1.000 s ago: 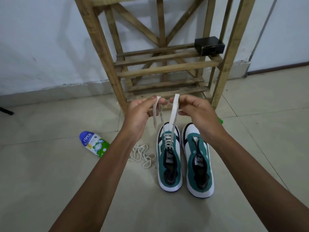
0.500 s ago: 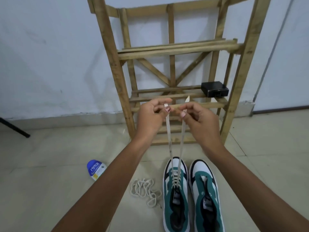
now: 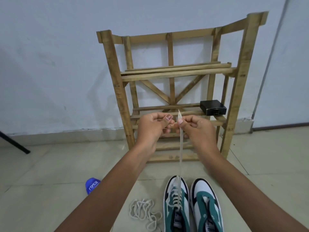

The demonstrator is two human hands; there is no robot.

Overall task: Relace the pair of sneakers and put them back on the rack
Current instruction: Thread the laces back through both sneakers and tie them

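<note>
Before rack, right hand pinches lace; left hand curled.

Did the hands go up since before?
Yes. Both the left hand and right hand rose, from the rack's bottom slats to its black-box shelf.

Two sneakers stand side by side on the floor before me, the left sneaker touching the right sneaker. A loose lace lies just left of them, a bottle farther left. Behind stands the rack against the wall, a box on its lower shelf, right end.
</note>
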